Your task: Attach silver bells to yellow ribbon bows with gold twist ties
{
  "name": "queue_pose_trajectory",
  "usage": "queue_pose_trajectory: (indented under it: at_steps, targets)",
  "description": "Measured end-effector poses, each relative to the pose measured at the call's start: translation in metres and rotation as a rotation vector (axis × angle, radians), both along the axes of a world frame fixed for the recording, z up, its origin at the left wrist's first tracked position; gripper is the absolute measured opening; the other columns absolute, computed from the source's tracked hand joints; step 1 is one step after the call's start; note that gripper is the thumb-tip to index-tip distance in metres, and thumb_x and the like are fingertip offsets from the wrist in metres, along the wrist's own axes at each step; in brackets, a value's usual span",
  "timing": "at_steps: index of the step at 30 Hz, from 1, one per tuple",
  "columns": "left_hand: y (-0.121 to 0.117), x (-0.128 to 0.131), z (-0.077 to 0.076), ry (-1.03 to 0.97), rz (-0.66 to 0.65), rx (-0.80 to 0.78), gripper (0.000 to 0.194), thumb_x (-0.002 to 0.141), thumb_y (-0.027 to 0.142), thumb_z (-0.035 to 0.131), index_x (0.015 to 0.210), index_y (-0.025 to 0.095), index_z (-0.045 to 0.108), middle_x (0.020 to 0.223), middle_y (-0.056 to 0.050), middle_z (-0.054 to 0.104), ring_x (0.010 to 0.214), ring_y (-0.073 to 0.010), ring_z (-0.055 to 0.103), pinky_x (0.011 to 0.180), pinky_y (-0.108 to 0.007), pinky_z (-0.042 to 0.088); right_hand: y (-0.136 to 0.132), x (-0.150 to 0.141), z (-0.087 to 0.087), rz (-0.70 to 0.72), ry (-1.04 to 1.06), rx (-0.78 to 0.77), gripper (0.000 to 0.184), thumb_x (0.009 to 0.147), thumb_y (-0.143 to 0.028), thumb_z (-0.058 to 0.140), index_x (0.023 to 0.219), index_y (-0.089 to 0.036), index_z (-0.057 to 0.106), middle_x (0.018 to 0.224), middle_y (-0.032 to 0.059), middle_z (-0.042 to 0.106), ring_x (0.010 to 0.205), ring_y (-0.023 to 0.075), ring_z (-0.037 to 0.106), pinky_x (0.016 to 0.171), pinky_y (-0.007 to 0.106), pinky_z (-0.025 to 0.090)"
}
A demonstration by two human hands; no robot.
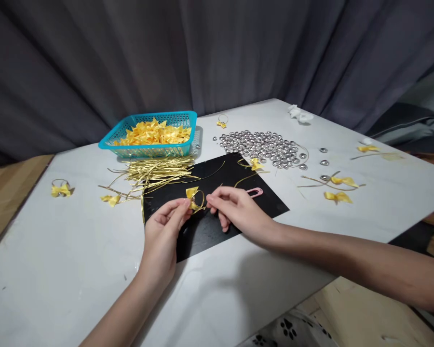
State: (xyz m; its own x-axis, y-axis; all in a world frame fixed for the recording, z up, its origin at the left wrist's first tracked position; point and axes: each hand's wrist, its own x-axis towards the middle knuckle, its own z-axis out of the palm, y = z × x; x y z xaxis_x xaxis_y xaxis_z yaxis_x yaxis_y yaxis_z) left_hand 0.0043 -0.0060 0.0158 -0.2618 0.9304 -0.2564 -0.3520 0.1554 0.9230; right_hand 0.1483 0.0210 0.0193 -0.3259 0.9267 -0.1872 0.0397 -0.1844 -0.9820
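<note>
My left hand (164,231) pinches a small yellow ribbon bow (193,194) that has a loop of gold wire around it, just above the black mat (206,226). My right hand (235,207) grips the other side of the same gold wire loop with thumb and forefinger. Both hands hover over the mat's middle. A pink paper clip (255,192) lies on the mat right behind my right hand.
A teal basket (150,137) holds yellow bows, with a bundle of gold wire ties (155,171) in front. Silver beads (265,147) are heaped at the back. Finished bows (342,188) lie right, another (61,189) far left. The white table (75,270) drops off at the right and front.
</note>
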Motion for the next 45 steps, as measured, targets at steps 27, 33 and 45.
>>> queue_pose_trajectory:
  at_steps: [27, 33, 45]
  targets:
    - [0.0, -0.003, 0.001, -0.017, -0.175, -0.011, 0.018, 0.063, 0.028, 0.078, 0.07, 0.016, 0.068, 0.067, 0.002, 0.067, 0.061, -0.0056, 0.058, 0.057, -0.012, 0.044, 0.008, 0.008, 0.001, 0.226, 0.345, -0.469, 0.013, 0.084, -0.015, 0.055, 0.075, -0.01, 0.062, 0.068, -0.002, 0.051, 0.041, 0.0002, 0.039, 0.035, 0.011, 0.04]
    - [0.0, -0.003, 0.0, 0.012, -0.196, 0.038, 0.016, 0.065, 0.029, 0.076, 0.07, 0.017, 0.068, 0.066, 0.003, 0.067, 0.06, -0.0061, 0.057, 0.058, -0.014, 0.044, 0.011, 0.011, -0.001, 0.413, 0.373, -0.662, 0.031, 0.093, -0.028, 0.04, 0.085, -0.008, 0.062, 0.076, 0.0025, 0.056, 0.042, 0.0031, 0.046, 0.032, 0.015, 0.042]
    - [0.001, -0.002, 0.0, -0.007, -0.247, 0.051, 0.016, 0.066, 0.029, 0.075, 0.071, 0.016, 0.067, 0.068, 0.001, 0.066, 0.065, -0.0089, 0.059, 0.064, -0.017, 0.044, 0.003, 0.006, 0.007, 0.299, 0.418, -0.592, 0.013, 0.083, -0.019, 0.06, 0.073, -0.01, 0.061, 0.06, -0.0059, 0.046, 0.04, -0.0012, 0.029, 0.036, 0.011, 0.029]
